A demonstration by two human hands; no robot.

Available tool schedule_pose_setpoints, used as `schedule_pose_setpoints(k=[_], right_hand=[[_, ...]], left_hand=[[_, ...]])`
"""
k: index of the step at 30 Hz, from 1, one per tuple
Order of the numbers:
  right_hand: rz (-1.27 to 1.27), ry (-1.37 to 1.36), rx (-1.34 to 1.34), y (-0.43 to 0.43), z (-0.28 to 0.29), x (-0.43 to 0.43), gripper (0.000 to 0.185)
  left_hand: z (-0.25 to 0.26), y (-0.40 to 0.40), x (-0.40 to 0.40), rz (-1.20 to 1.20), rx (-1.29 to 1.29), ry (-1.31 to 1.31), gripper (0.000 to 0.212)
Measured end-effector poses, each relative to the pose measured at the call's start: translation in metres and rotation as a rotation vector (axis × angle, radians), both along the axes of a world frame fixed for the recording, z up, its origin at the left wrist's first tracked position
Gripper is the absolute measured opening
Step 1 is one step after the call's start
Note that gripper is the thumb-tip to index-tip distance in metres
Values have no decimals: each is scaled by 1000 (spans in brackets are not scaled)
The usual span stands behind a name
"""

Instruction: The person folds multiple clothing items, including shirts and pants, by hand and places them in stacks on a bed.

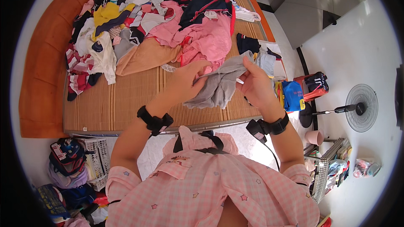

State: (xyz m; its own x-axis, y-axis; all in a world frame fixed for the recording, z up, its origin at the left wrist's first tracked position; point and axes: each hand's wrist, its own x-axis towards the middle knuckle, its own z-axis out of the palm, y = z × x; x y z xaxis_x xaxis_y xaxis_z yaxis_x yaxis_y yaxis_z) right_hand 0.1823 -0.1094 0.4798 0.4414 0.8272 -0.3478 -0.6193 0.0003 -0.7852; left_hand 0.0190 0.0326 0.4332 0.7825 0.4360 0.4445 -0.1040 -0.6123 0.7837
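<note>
A crumpled grey cloth garment point(217, 85) hangs between my hands above the near part of the bamboo mat point(132, 104). My left hand point(192, 77) grips its left edge between thumb and fingers. At its upper right edge, my right hand point(255, 82) pinches the fabric. Just beyond my hands lies a pink garment point(208, 41), part of a large heap of mixed clothes. A tan cloth point(148, 55) is spread on the mat to the left of it. Folded clothes point(266, 61) lie at the mat's right side, beyond my right hand.
An orange headboard point(47, 69) stands along the left side. A blue folded garment point(292, 94) is at the right, near a standing fan point(361, 107) and a pink bin point(314, 137). White plastic baskets point(98, 160) and a backpack point(68, 156) are at the lower left.
</note>
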Motion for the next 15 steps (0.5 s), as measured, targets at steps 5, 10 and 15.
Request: schedule_pose_setpoints(k=[5, 10, 15], right_hand=[[101, 35, 93, 7, 15, -12, 30], [-52, 102, 186, 19, 32, -24, 34], [-118, 90, 231, 24, 34, -18, 32]], left_hand=[[-7, 38, -12, 276, 591, -268, 26], [13, 58, -9, 349, 751, -257, 30], [0, 68, -13, 255, 856, -315, 29]])
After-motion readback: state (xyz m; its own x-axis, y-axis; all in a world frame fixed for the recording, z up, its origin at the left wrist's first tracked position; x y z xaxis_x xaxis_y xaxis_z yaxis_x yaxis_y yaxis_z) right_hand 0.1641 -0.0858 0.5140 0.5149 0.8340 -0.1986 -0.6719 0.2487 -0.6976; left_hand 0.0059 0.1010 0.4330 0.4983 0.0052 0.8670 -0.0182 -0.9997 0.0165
